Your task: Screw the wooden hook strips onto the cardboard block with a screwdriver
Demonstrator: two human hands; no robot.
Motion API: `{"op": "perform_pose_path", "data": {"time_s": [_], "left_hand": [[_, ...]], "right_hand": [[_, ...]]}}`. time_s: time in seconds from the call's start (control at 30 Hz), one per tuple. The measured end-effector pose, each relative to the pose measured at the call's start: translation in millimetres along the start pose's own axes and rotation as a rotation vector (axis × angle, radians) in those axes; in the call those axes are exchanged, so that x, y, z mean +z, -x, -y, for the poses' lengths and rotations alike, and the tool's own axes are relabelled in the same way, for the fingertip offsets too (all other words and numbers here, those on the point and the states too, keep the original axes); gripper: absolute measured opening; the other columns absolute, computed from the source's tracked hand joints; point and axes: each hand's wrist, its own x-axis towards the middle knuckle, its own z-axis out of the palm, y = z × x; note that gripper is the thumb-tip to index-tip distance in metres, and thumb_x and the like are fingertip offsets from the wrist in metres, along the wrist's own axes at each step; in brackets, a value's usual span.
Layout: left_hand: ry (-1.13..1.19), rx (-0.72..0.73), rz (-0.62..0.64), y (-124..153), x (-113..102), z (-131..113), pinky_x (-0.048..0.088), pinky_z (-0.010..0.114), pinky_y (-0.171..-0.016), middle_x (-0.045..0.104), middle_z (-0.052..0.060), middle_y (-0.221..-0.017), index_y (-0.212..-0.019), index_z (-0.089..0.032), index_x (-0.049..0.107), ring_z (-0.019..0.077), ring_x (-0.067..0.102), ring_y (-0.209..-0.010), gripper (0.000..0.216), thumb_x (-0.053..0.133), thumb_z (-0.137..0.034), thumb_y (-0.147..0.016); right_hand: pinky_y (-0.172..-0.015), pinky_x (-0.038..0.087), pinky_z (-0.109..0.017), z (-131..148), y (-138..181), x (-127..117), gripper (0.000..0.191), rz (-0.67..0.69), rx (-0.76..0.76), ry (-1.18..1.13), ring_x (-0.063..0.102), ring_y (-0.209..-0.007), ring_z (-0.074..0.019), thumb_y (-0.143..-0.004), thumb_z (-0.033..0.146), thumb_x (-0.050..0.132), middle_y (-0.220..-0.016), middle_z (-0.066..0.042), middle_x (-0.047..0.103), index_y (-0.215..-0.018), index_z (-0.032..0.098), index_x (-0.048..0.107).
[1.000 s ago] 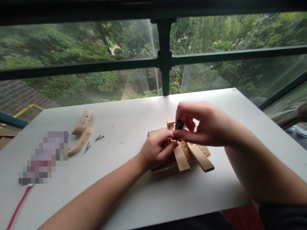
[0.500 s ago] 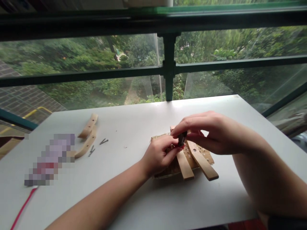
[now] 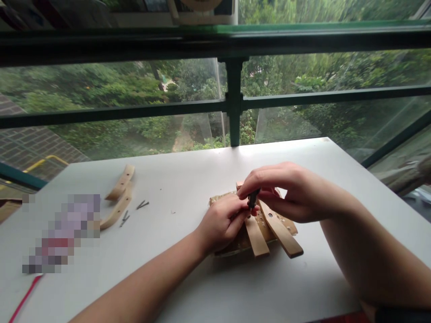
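Observation:
My right hand (image 3: 291, 190) is curled over the top of a short, dark screwdriver (image 3: 253, 198), which stands roughly upright. Around its lower end, the thumb and fingertips of my left hand (image 3: 220, 220) are pinched together; its tip is mostly hidden. Below them lies a pale wooden slat (image 3: 257, 237). Beside it, a second wooden slat (image 3: 283, 234) has a dark screw head (image 3: 270, 215) set in it. Both slats rest across a brown, rough-surfaced piece (image 3: 269, 229), and their near ends stick out past its edge. My left hand covers the left part of that piece.
Two curved wooden pieces (image 3: 121, 184) with holes lie to the left on the white table (image 3: 175, 269). Several loose screws (image 3: 142, 204) lie near them. A pixelated object (image 3: 63, 233) and a red cord (image 3: 25, 296) are farther left. A green window frame (image 3: 234, 103) stands behind the table.
The whole view has shifted slightly, so things sit a little lower and to the left. Both hands stay on the screwdriver, which looks slightly more upright.

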Motion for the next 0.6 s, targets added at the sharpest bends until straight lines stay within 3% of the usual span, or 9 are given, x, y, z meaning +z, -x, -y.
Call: {"op": "perform_pose_path", "data": {"time_s": [0.13,0.27,0.43,0.5,0.6], "left_hand": [[-0.019,-0.008,0.003,1,0,-1,0.05,0.029,-0.083,0.07,0.005,-0.094,-0.094,-0.019,0.067,0.0169,0.064,-0.088,0.016,0.051,-0.019,-0.096],[-0.058,-0.023,-0.077,4,2,3,0.05,0.03,-0.079,0.069,0.005,-0.09,-0.094,-0.018,0.064,0.0177,0.063,-0.084,0.008,0.059,-0.024,-0.092],[-0.034,-0.058,-0.077,6,4,6,0.049,0.027,-0.074,0.065,0.001,-0.086,-0.091,-0.02,0.063,0.0151,0.06,-0.079,0.007,0.062,-0.027,-0.092],[-0.013,-0.067,-0.076,6,3,6,0.048,0.026,-0.072,0.064,0.001,-0.083,-0.088,-0.019,0.063,0.014,0.059,-0.077,0.009,0.06,-0.025,-0.094],[-0.003,-0.065,-0.065,4,2,3,0.048,0.026,-0.073,0.066,0.001,-0.085,-0.091,-0.019,0.065,0.0145,0.06,-0.08,0.008,0.06,-0.025,-0.094]], "right_hand": [[-0.077,0.049,-0.023,2,0,-2,0.027,-0.003,0.008,0.03,0.063,-0.084,-0.011,-0.087,0.003,0.056,-0.1,-0.005,0.071,-0.11,0.011,0.067],[-0.075,0.047,-0.021,5,-2,0,0.023,-0.013,0.022,0.059,0.061,-0.082,-0.0094,-0.091,0.009,0.059,-0.098,-0.005,0.069,-0.111,0.012,0.069],[-0.065,0.042,-0.019,3,-4,8,0.012,-0.097,0.032,0.154,0.051,-0.067,-0.0057,-0.09,0.02,0.067,-0.085,-0.002,0.065,-0.098,0.012,0.072],[-0.063,0.042,-0.02,2,-4,11,0.014,-0.141,0.039,0.18,0.049,-0.064,-0.0058,-0.088,0.024,0.069,-0.082,-0.001,0.065,-0.096,0.013,0.072],[-0.063,0.045,-0.02,4,-3,10,0.03,-0.115,0.035,0.112,0.052,-0.066,-0.0066,-0.085,0.016,0.067,-0.097,-0.003,0.07,-0.114,0.014,0.067]]}}
